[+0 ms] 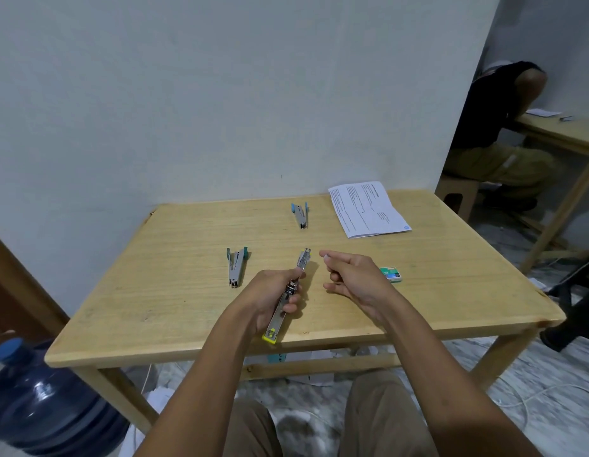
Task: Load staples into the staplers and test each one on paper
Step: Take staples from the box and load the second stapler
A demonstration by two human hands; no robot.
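My left hand (273, 296) grips a metal stapler with a yellow end (281, 316), swung fully open into a long strip, over the wooden table (174, 301). My right hand (352, 278) hovers just right of it, fingers loosely curled, thumb and forefinger close together; whether they pinch staples I cannot tell. A green staple box (390, 273) lies right of that hand. Two teal-handled staplers lie on the table: one at the left (235, 265), one farther back (300, 215). A printed sheet of paper (368, 209) lies at the back right.
A blue water jug (46, 400) stands on the floor at the left. Another person sits at a second table (563, 133) at the right rear. Papers and cables litter the floor under and beside my table. The wall runs along the table's far edge.
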